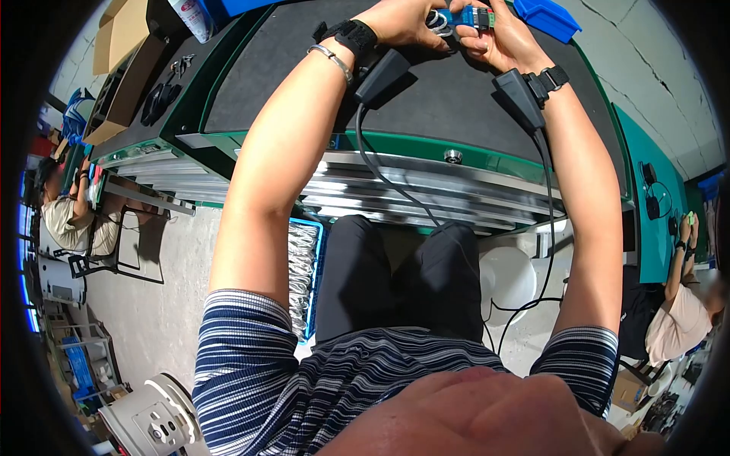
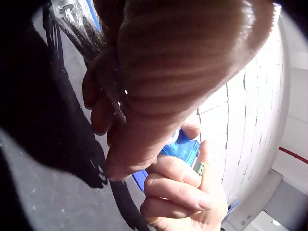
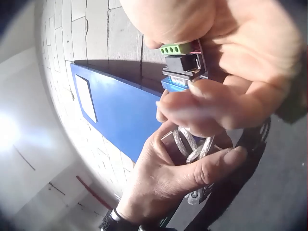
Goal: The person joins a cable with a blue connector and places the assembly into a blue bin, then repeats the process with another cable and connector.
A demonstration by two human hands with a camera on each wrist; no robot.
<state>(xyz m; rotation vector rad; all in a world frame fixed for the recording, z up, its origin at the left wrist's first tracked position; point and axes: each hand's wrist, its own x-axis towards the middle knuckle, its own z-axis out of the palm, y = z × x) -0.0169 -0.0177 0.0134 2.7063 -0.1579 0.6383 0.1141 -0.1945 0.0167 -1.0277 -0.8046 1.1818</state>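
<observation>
Here, over the far edge of the black mat: left hand curled round a coiled silver cable, right hand pinching a blue adapter. Seemingly mating cable to adapter, next needing square alignment. Beyond the mat, a blue bin, contents hidden. Below it, a blue crate of silver cables.

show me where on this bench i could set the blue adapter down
The black mat is bare from the wrists to the near green edge. Crowded at the far edge: left hand gripping the cable, right hand the adapter, blue bin beside them.
</observation>
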